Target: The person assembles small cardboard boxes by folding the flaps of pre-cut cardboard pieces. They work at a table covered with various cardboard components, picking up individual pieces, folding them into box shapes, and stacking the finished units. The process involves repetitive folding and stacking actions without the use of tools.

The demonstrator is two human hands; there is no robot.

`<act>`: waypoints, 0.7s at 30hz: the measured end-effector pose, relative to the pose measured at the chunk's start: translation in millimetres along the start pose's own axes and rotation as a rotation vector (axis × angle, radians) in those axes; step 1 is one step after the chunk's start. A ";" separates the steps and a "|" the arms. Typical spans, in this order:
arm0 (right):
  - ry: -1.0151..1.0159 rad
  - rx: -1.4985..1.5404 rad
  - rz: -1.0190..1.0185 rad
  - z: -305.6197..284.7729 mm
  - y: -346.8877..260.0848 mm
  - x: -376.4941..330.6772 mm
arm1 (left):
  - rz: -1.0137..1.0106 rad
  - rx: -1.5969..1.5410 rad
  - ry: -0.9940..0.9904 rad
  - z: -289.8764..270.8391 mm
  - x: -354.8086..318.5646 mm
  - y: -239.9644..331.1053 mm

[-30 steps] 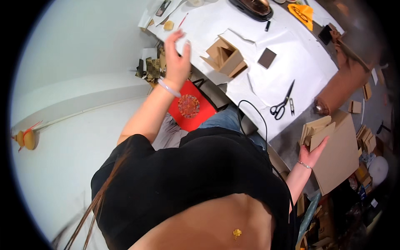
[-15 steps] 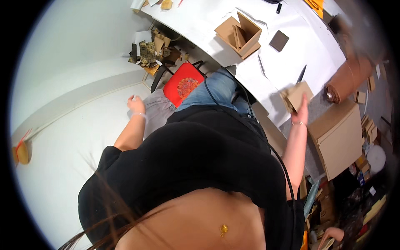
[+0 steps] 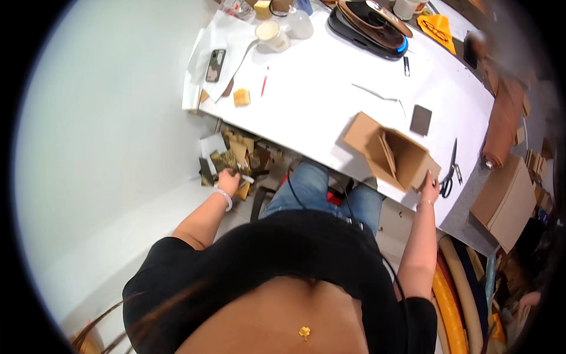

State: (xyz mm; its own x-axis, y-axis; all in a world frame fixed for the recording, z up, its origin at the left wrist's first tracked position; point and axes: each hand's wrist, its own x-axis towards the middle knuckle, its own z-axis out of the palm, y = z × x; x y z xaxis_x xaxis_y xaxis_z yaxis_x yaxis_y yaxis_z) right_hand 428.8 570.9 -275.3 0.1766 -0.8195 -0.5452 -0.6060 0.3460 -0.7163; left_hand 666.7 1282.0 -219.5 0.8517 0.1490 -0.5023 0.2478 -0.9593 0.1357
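My right hand [image 3: 430, 190] grips brown cardboard pieces [image 3: 434, 169] at the right side of an open cardboard box [image 3: 361, 133], close to the table's front edge. More cardboard leans inside this box. Black-handled scissors [image 3: 447, 186] lie just right of that hand. Off the table to the left, my left hand [image 3: 229, 180] is loosely curled, with nothing visible in its fingers. Below and behind it is a heap of cardboard and patterned scraps [image 3: 239, 147]. Beyond the box lies a dark flat rectangle [image 3: 420, 120].
The white table [image 3: 312, 100] carries a phone [image 3: 216, 65], a lidded cup [image 3: 272, 36], a yellow block [image 3: 242, 97], a red pencil [image 3: 265, 81] and a black device [image 3: 368, 29]. A brown roll [image 3: 504, 124] and a larger cardboard box [image 3: 501, 200] stand to the right.
My view has shifted, showing more of the table. My right hand has brought the cardboard pieces beside the open box. My left hand has moved forward, near the scrap heap.
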 end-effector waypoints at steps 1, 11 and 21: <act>0.113 -0.014 -0.036 -2.7 10.0 -5.4 | -0.073 0.015 -0.054 8.2 21.4 -2.0; -0.182 -1.038 0.424 -48.3 241.7 -191.9 | 0.084 0.915 -1.170 156.3 52.2 -47.3; -0.562 -1.002 0.450 29.6 341.3 -141.1 | 0.027 0.788 -1.263 166.0 77.1 -60.3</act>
State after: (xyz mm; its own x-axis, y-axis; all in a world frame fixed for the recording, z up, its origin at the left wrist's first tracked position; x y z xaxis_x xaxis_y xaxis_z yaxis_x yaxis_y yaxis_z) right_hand 220.0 818.1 -455.8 -0.0421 -0.3221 -0.9458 -0.9824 -0.1593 0.0979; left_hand 640.8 1311.5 -408.2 -0.2029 0.2237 -0.9533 -0.4193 -0.8996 -0.1219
